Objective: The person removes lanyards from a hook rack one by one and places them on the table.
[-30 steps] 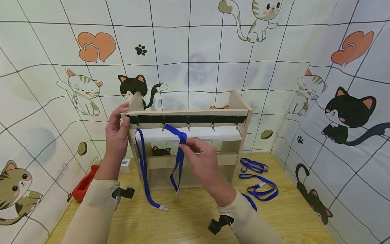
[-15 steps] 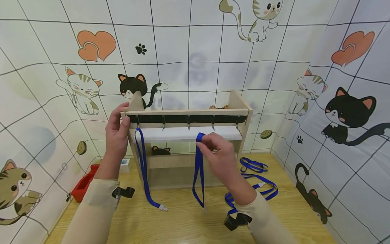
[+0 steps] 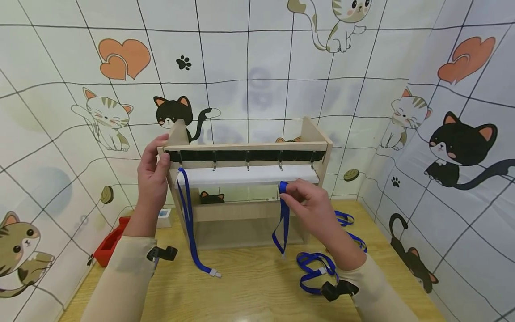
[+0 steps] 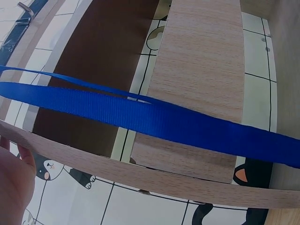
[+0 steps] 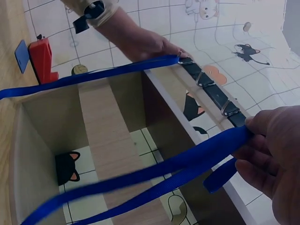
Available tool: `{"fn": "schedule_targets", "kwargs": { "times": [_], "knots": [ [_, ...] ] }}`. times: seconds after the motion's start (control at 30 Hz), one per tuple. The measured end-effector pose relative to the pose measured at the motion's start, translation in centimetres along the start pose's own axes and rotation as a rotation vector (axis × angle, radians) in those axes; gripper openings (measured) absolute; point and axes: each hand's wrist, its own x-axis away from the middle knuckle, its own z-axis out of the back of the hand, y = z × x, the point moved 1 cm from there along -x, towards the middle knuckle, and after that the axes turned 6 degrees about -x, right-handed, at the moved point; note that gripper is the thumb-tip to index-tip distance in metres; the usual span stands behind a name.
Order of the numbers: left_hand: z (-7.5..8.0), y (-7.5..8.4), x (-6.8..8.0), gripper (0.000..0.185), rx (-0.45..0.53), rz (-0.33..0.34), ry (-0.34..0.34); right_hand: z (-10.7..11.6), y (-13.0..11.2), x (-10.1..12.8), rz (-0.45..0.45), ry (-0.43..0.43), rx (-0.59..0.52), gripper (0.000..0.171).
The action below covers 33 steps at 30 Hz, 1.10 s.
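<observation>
- A red box (image 3: pixel 110 243) sits at the far left of the table (image 3: pixel 249 290), close to the wall, with a small white and blue item (image 3: pixel 164 218) just to its right.
- The left hand (image 3: pixel 152 179) grips the top left corner of the wooden rack (image 3: pixel 247 146), its fingers curled round the corner post and top rail.
- Just right of that hand, a blue lanyard (image 3: pixel 188 223) hangs from the leftmost hook of the black hook strip (image 3: pixel 245 156); its lower end with a white clip rests on the table in front of the rack.
- The left wrist view shows this lanyard (image 4: pixel 154 117) as a blue band crossing in front of the rack's shelves.
- Further hooks (image 3: pixel 247 164) along the strip, toward the middle and right, hang bare above a white shelf (image 3: pixel 249 175).
- The right hand (image 3: pixel 311 203) pinches the folded top of a second blue lanyard (image 3: pixel 283 223) between thumb and fingers, held in front of the white shelf just below the fourth hook from the left; its loop hangs straight down, the tip near the table.
- In the right wrist view the same strap (image 5: pixel 159 173) runs doubled from the pinching fingers (image 5: pixel 262 159) across the front of the rack.
- More blue lanyards (image 3: pixel 314 268) lie loose on the table to the right of the rack, near the right wrist, and others (image 3: pixel 350 223) lie farther back.
</observation>
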Motion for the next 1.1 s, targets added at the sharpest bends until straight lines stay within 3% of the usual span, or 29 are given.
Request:
{"fn": "schedule_targets", "kwargs": {
  "times": [0.43, 0.7, 1.1],
  "knots": [
    [0.0, 0.2, 0.0, 0.039, -0.021, 0.010, 0.001, -1.5, 1.1, 1.4, -0.070, -0.095, -0.036, 0.002],
    [0.0, 0.0, 0.0, 0.038, -0.005, 0.009, -0.003, -2.5, 2.2, 2.4, -0.048, -0.155, -0.042, 0.010],
    [0.0, 0.0, 0.0, 0.038, -0.016, 0.006, 0.007, -1.8, 5.0, 5.4, 0.009, -0.341, 0.017, 0.021]
  ]
}}
